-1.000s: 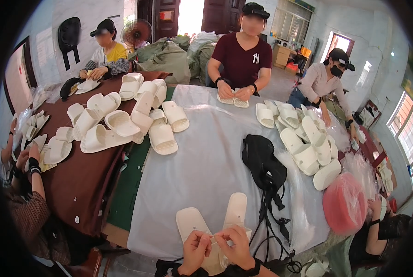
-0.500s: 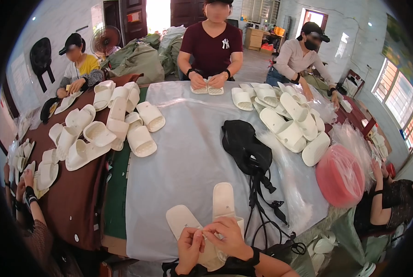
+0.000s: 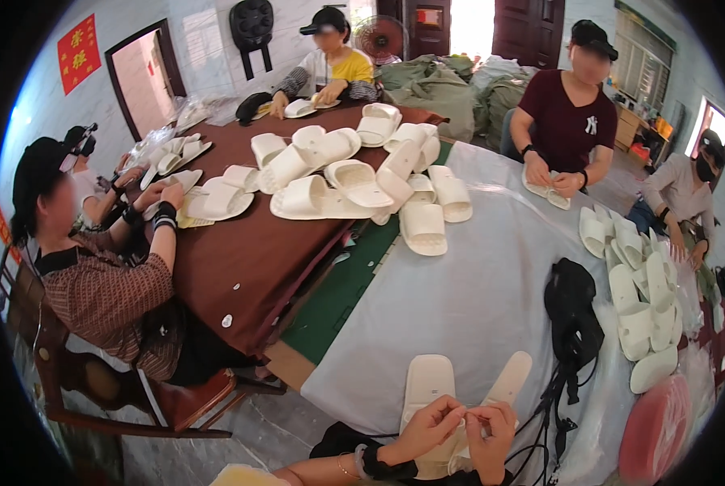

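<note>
Two white slippers lie side by side on the pale plastic sheet at the near edge of the table. My left hand, with a black band on its wrist, and my right hand meet over them, fingertips pinched together at the near end of the right slipper. The left slipper lies flat just beyond my left hand. What sits between my fingertips is too small to make out.
A black bag with loose straps lies right of my hands. Heaps of white slippers sit mid-table and at the right. A pink bundle is at the right edge. Several people sit around; one on a wooden chair at left.
The view has swung to the left and down, so the person on the chair at left now shows. My hands stay together over the slippers.
</note>
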`<action>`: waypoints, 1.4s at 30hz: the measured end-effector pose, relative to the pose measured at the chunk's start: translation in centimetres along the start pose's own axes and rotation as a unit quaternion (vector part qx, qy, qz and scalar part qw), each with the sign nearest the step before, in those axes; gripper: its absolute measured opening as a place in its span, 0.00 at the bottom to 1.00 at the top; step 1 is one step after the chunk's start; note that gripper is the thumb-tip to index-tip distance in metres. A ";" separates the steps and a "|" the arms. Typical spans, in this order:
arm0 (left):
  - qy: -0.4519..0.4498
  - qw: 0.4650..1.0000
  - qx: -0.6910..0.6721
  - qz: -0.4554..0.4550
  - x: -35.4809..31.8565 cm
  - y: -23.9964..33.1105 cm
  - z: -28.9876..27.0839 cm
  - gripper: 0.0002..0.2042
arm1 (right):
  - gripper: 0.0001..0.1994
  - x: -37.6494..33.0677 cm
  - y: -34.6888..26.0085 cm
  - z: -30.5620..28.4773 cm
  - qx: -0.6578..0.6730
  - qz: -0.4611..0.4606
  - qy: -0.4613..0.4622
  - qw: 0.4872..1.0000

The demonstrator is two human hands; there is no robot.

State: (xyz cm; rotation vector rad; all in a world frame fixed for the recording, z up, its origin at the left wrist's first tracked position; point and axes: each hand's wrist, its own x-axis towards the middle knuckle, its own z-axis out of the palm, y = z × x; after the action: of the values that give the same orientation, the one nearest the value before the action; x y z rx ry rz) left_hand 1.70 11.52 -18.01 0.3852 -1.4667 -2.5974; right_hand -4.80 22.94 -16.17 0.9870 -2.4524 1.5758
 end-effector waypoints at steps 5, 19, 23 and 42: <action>-0.016 0.999 0.016 -0.033 0.7 -0.1 0.4 0.06 | 0.05 0.3 -0.1 -0.3 0.017 0.072 0.023 0.997; 0.055 0.993 0.102 0.025 1.1 1.0 0.2 0.06 | 0.05 2.5 1.2 -1.3 0.007 -0.036 -0.024 0.999; 0.010 0.995 0.104 0.007 0.6 0.6 0.4 0.06 | 0.06 1.1 0.6 -1.7 -0.004 0.007 -0.010 1.000; 0.027 0.987 0.156 -0.004 1.3 1.2 -0.2 0.08 | 0.05 3.5 1.4 -1.5 -0.061 -0.059 -0.077 0.993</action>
State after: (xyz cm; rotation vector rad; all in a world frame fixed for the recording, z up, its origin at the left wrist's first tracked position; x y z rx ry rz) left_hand 0.45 10.42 -17.28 0.4924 -1.8595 -2.3411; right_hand -8.72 22.88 -15.29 1.2491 -2.5014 1.3434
